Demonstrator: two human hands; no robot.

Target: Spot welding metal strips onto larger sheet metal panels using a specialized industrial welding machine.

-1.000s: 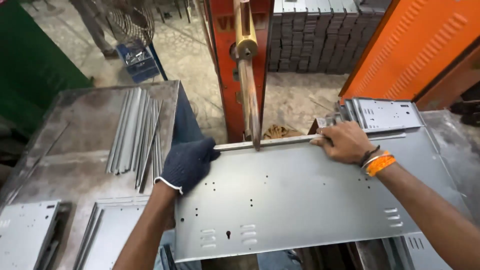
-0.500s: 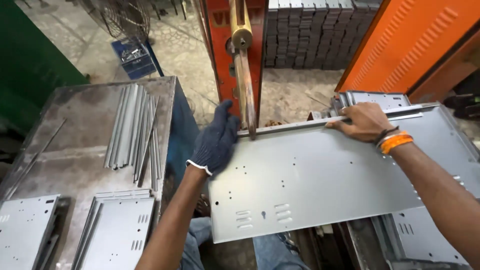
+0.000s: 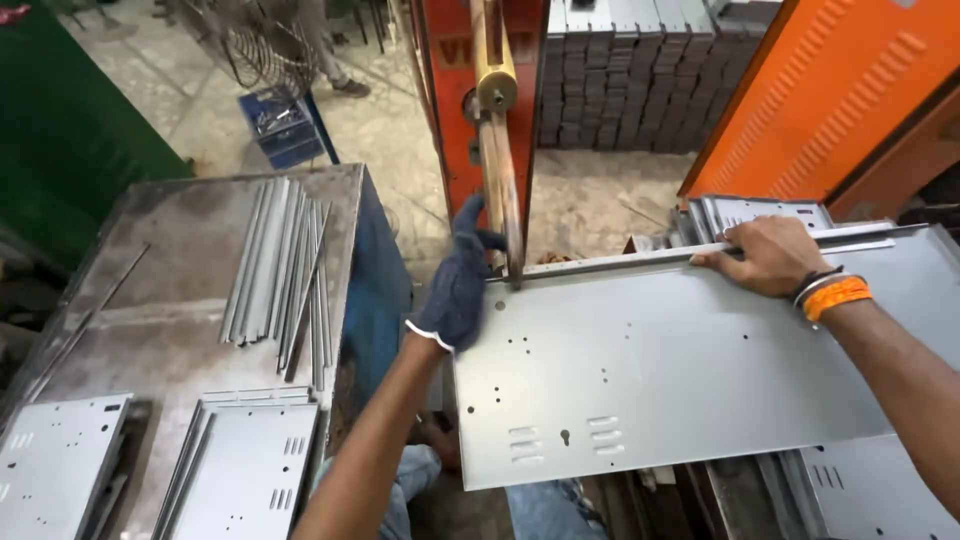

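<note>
One grey panel lies flat before the person, its far flanged edge under the upright welder rod. The desk to the left carries loose strips and smaller punched panels. The right hand lies fingers spread on the panel's far edge, pressing it down. The gloved left hand grips the panel's left far corner, just beside the rod.
</note>
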